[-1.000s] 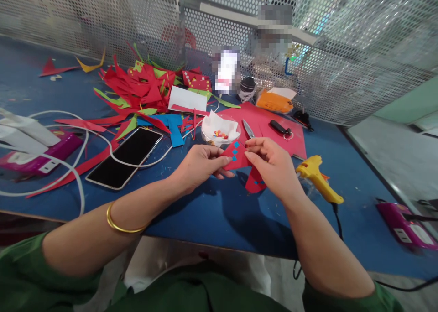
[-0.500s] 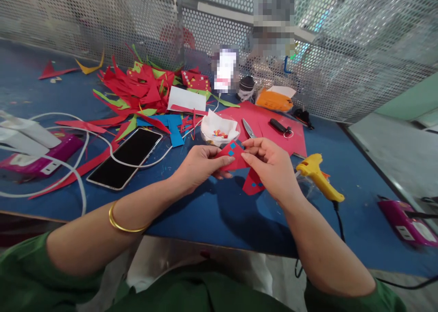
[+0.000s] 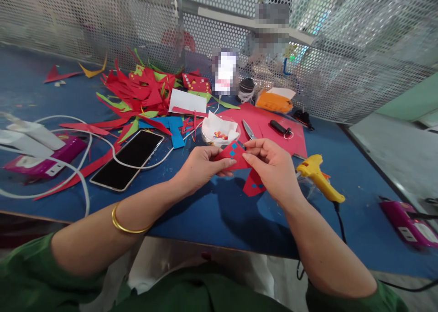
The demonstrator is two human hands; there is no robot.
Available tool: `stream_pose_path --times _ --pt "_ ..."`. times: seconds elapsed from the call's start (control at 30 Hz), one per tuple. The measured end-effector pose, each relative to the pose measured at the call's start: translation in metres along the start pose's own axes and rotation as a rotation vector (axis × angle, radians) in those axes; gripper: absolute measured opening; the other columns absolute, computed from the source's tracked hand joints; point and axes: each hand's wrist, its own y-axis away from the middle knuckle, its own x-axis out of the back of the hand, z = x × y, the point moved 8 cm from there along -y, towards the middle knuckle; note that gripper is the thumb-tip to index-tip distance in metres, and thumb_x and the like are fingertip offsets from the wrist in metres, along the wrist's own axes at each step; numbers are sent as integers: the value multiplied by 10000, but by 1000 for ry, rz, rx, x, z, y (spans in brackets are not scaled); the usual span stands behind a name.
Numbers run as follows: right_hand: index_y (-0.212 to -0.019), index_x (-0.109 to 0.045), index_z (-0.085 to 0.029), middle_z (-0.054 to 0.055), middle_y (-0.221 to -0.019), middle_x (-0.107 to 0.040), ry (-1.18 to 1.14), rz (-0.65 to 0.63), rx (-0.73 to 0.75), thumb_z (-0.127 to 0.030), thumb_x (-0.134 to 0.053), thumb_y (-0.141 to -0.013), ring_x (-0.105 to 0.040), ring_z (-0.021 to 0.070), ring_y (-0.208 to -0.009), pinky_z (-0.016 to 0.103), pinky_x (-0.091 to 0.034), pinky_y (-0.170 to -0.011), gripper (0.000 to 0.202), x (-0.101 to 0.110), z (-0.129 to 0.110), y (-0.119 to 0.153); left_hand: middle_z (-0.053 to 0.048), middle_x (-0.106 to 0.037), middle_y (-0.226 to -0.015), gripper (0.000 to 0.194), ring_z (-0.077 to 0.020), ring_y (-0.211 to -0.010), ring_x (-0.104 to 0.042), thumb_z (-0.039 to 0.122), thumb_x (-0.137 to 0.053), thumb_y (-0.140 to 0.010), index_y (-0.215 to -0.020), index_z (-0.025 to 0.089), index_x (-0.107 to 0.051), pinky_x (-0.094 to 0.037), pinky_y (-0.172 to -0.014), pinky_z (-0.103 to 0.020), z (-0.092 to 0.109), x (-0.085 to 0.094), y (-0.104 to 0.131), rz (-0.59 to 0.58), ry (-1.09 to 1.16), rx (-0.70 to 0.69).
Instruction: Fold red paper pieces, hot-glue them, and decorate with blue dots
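Between both hands is a folded piece of red paper (image 3: 241,162) with small blue diamond-shaped pieces on it, held above the blue table. My left hand (image 3: 207,165) pinches its left end, thumb on top. My right hand (image 3: 272,166) is closed on the right side, thumb and index finger near the upper edge; part of the paper hangs below that hand. Just beyond the paper stands a clear bowl (image 3: 207,137) lined with white paper, with small red and yellow bits inside. Scissors (image 3: 248,129) lie behind my right hand, partly on a red sheet (image 3: 263,120).
A yellow glue gun (image 3: 320,177) lies to the right, its cord running off the front edge. On the left are a black-screened phone (image 3: 128,160), white cables and a purple power strip (image 3: 65,157). Red and green paper scraps (image 3: 147,88) pile up behind; a mesh panel (image 3: 219,24) borders the back.
The red paper has tilted slightly in my fingers, showing another blue diamond near my left thumb. Both hands keep their grip. The view has shifted a little.
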Motion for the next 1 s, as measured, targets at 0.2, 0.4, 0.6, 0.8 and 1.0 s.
stream_pose_path --times 0.2,0.4,0.6,0.8,1.0 --pt "-996 -647 -192 0 -776 -683 18 8 14 -292 -672 -784 -601 131 -691 295 -466 -661 236 1 -1 1 -4 -708 -664 40 -116 -604 -689 164 -757 -752 -767 147 -724 -567 -608 -219 2 -1 1 -10 15 -19" --pt "-1011 -649 -191 7 -780 -685 47 12 23 -299 -660 -799 -581 129 -679 290 -454 -637 238 2 -3 1 -9 -699 -763 165 -114 -647 -664 280 -762 -753 -835 141 -725 -561 -656 -248 2 0 -1 -35 5 -29" --pt "-1012 -642 -197 -7 -763 -666 74 -13 46 -295 -653 -807 -583 128 -671 300 -453 -648 228 -4 -2 3 26 -582 -637 203 -64 -570 -479 335 -755 -766 -753 141 -694 -381 -535 -197 8 5 -3 -24 -100 -164" --pt "-1004 -628 -204 -2 -772 -684 63 -47 43 -289 -650 -812 -612 140 -699 313 -463 -669 212 -8 -2 5 27 -578 -641 232 -71 -557 -455 392 -730 -787 -742 166 -704 -380 -538 -210 14 8 0 23 -109 -182" --pt "-971 -617 -207 13 -782 -714 77 -128 53 -245 -627 -808 -651 157 -739 329 -489 -703 168 -16 -5 7 15 -614 -639 204 -83 -559 -500 337 -717 -791 -678 175 -668 -402 -534 -207 18 9 2 52 -65 -190"
